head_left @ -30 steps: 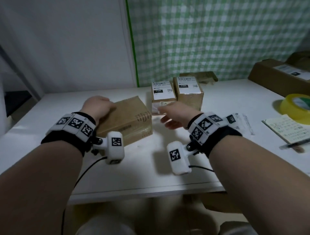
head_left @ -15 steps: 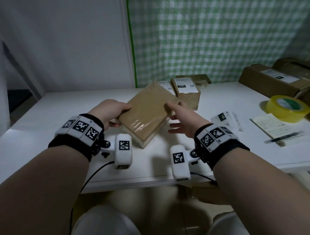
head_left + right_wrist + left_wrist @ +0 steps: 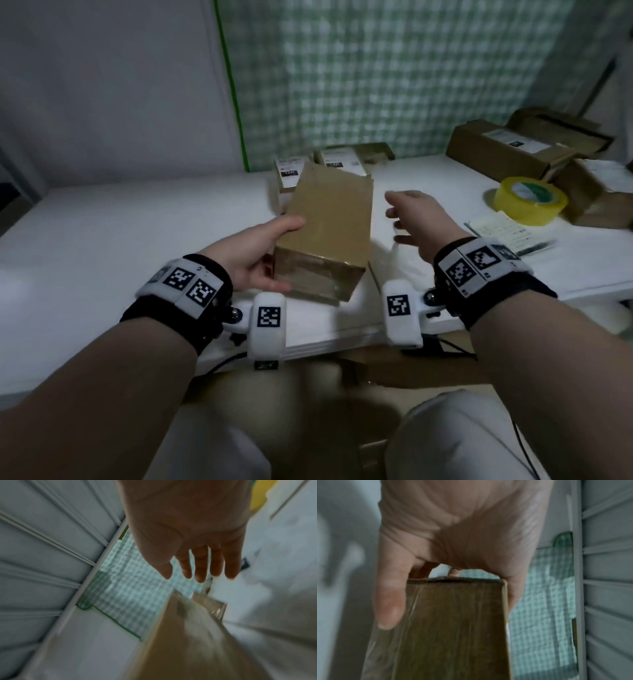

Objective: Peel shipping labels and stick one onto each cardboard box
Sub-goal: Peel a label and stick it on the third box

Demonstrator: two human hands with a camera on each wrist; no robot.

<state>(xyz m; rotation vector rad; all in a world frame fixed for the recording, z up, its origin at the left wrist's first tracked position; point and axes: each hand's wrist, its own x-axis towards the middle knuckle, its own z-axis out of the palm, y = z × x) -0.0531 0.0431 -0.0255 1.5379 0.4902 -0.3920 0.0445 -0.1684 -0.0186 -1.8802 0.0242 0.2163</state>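
A plain brown cardboard box (image 3: 327,233) with no label is lifted above the white table (image 3: 137,219), tilted with its near end down. My left hand (image 3: 260,253) grips its near left corner, thumb on one face and fingers behind; the box (image 3: 453,628) fills the left wrist view under my left hand (image 3: 453,547). My right hand (image 3: 414,219) hovers just right of the box with straight fingers, holding nothing. In the right wrist view the right hand (image 3: 197,547) sits above the blurred box (image 3: 188,642). Two labelled boxes (image 3: 291,174) stand behind.
A yellow tape roll (image 3: 529,200) lies at the right, with a notepad and pen (image 3: 507,233) beside it. Larger cardboard boxes (image 3: 513,147) sit at the back right. A green checked curtain (image 3: 394,75) hangs behind the table.
The box went from lying on the table to lifted and turned end-on in my left hand. My right hand let go of it and drew away to the right.
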